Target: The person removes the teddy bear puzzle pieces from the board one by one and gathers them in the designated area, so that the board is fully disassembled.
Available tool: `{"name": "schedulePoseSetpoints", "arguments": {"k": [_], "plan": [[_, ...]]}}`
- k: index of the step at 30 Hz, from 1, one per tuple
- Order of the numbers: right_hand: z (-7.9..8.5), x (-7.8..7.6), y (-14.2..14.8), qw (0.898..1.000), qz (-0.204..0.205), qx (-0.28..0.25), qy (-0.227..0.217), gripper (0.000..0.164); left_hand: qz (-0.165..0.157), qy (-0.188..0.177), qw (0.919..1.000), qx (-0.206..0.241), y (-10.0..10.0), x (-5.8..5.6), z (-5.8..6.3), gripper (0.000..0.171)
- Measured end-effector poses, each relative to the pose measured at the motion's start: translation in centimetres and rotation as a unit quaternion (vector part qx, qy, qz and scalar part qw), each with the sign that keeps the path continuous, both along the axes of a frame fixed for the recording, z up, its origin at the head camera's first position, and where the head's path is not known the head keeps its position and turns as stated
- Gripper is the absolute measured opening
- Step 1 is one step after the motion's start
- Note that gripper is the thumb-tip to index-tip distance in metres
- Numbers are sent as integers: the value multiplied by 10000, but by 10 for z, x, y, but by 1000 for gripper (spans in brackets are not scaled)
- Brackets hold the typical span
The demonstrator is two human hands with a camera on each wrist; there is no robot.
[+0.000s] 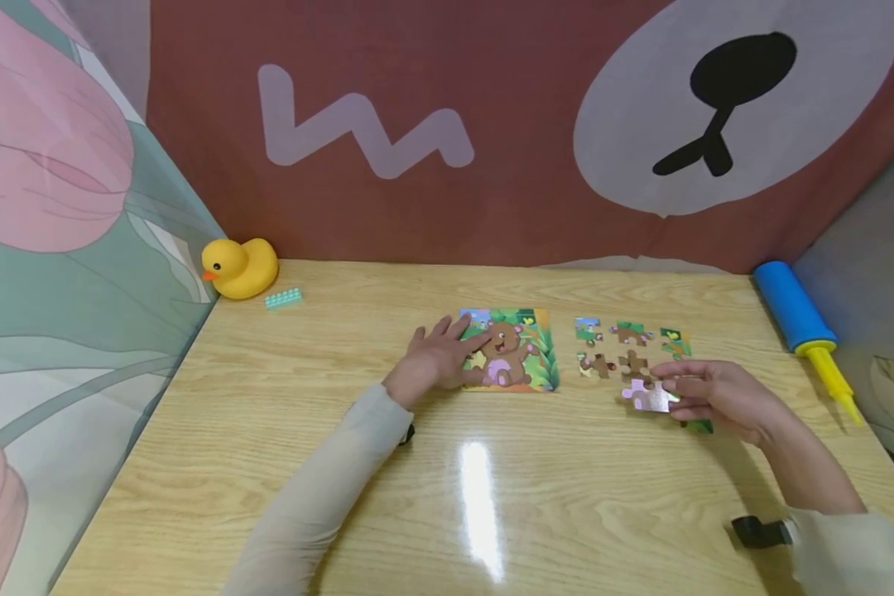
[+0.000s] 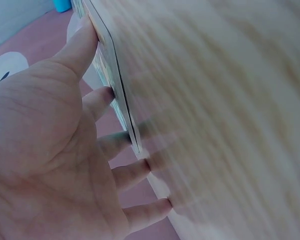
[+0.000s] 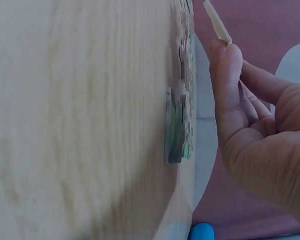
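A puzzle board [image 1: 532, 352] with a brown bear picture lies flat on the table. My left hand [image 1: 439, 356] rests on its left side, fingers spread; in the left wrist view the thumb and some fingertips touch the board's edge. My right hand [image 1: 723, 397] pinches a puzzle piece [image 1: 650, 396] with pink and brown print between thumb and fingers. The right wrist view shows that piece [image 3: 218, 22] edge-on, raised off the table. Loose puzzle pieces [image 1: 631, 333] lie spread beside the board, one green piece [image 1: 700, 425] partly hidden under the right hand.
A yellow rubber duck [image 1: 242, 269] and a small turquoise toy brick [image 1: 283, 299] stand at the back left of the wooden table [image 1: 387, 513]. A blue and yellow hand pump [image 1: 797, 310] lies along the right edge. Printed cloth hangs behind and at the sides.
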State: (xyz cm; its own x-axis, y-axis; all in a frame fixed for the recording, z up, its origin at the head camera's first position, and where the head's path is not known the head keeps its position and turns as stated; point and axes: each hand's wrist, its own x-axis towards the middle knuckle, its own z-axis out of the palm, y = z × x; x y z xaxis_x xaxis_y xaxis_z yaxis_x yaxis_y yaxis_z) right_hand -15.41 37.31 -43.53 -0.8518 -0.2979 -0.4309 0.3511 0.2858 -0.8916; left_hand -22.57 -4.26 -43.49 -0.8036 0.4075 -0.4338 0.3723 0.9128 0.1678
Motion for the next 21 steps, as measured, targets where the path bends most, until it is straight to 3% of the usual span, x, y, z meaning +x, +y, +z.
{"name": "schedulePoseSetpoints", "arguments": {"k": [21], "plan": [[-10,4,-3,9990,-34,393,-228,33,45,-69,9999,-57,1,3,5,79]]}}
